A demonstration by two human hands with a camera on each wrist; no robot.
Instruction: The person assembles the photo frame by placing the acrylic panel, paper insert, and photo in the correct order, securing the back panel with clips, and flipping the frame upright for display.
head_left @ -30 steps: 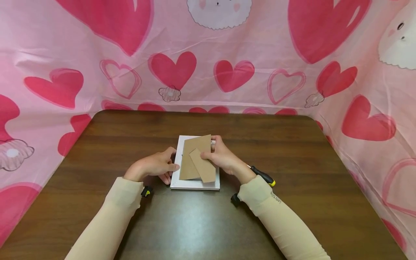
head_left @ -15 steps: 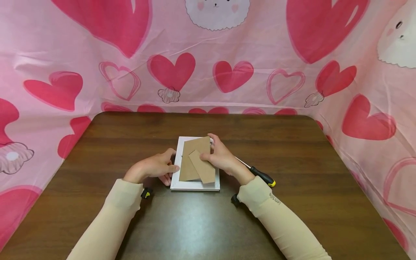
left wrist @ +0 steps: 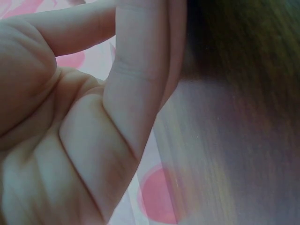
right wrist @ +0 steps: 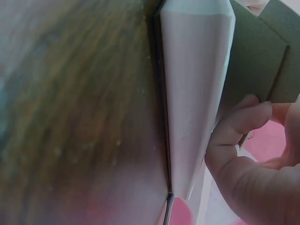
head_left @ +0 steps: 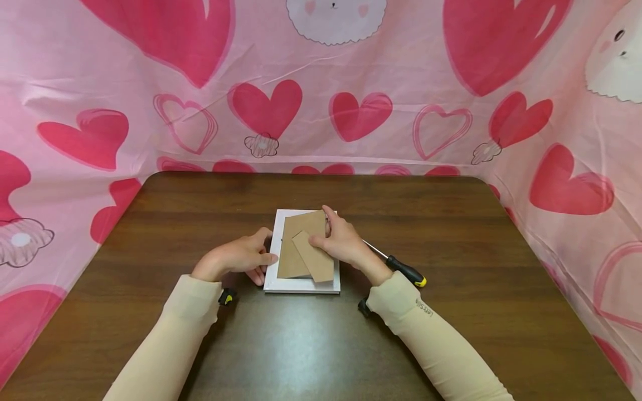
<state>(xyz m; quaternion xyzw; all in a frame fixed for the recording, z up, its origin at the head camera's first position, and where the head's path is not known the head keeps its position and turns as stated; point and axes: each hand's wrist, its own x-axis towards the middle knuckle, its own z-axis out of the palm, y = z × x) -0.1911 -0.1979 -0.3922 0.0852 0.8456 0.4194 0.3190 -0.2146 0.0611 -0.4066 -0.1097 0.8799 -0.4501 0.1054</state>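
Note:
A white picture frame (head_left: 301,285) lies back-up on the table. Its brown cardboard backing board (head_left: 290,263) sits askew and tilted in it, with the stand leg (head_left: 317,260) slanting across the board. My left hand (head_left: 239,257) holds the frame's left side, thumb on top of the border. At the upper right, my right hand (head_left: 345,240) pinches the backing board, its thumb on the stand leg side and other fingers at the board's right edge. The right wrist view shows curled fingers (right wrist: 239,124) against the board (right wrist: 251,56), beside the white frame (right wrist: 194,70).
A screwdriver (head_left: 406,271) with a black and yellow handle lies to the right, partly behind my right wrist. The brown wooden table (head_left: 200,195) ends at a pink cloth (head_left: 311,122) printed with hearts, at the back and sides.
My right index finger has shifted slightly at the board's upper right corner, and the right wrist has moved a little, baring the screwdriver's shaft. The left hand stays on the frame.

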